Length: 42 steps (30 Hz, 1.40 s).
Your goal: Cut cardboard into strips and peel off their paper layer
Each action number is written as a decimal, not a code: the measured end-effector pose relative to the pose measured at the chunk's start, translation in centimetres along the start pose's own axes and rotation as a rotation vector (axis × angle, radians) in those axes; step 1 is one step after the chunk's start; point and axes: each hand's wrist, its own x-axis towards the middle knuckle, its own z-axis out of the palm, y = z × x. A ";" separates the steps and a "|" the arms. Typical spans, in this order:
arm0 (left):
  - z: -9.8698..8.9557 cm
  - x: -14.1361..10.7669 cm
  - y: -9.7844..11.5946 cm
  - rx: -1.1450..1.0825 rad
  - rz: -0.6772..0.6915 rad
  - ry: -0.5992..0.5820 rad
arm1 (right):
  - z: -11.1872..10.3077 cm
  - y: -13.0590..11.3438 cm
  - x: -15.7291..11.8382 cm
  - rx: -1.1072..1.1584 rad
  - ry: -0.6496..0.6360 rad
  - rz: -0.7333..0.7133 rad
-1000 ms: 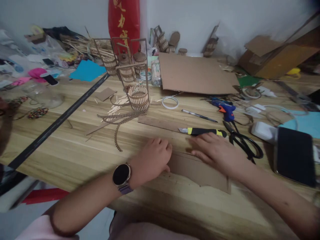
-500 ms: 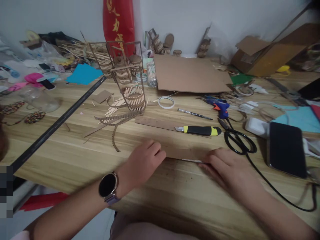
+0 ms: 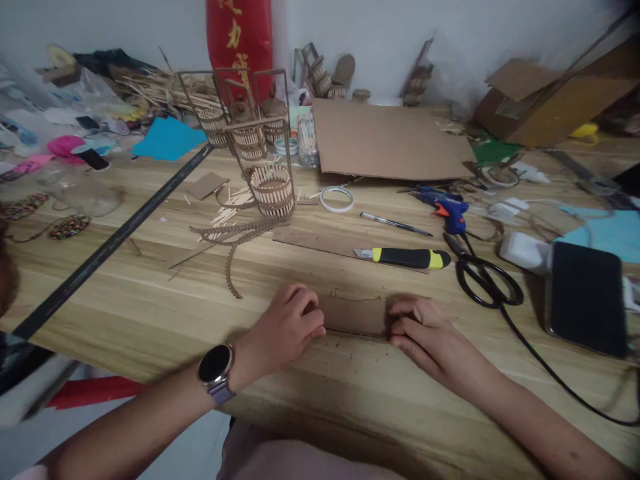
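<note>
A brown cardboard strip (image 3: pixel 354 315) lies low over the wooden table between my two hands. My left hand (image 3: pixel 296 321), with a watch on its wrist, has its fingers curled on the strip's left end. At the right end, my right hand (image 3: pixel 417 328) pinches the strip between thumb and fingers. Beyond them, a yellow and black utility knife (image 3: pixel 410 258) with its blade out rests on another flat cardboard strip (image 3: pixel 315 241). Black-handled scissors (image 3: pixel 487 280) lie to the right of the knife.
Small slatted baskets (image 3: pixel 273 190) with tall handles stand behind my left hand, beside curled strips (image 3: pixel 230 267). A pen (image 3: pixel 395 223), tape ring (image 3: pixel 337 199), blue glue gun (image 3: pixel 450 210), large cardboard sheet (image 3: pixel 390 143) and dark tablet (image 3: pixel 587 300) lie farther out.
My right hand has moved left, nearer my left hand, and more of its fingers show. The strip between them now shows its broad face. The view has shifted slightly.
</note>
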 end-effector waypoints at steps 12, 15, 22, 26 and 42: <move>0.7 1.0 0.9 0.119 0.175 -0.024 | 1.6 0.8 0.0 -0.151 0.064 -0.008; 1.0 1.3 1.2 0.102 0.210 -0.127 | -0.1 1.5 0.9 -0.189 0.011 -0.035; 1.7 1.5 0.4 0.068 0.211 -0.170 | -4.0 9.5 2.9 -0.401 -0.010 0.150; 2.0 1.5 0.4 0.066 0.201 -0.138 | -3.3 11.8 2.9 -0.364 -0.082 0.172; 2.7 1.1 0.3 0.038 0.218 -0.010 | -2.7 2.1 1.8 1.163 0.379 0.837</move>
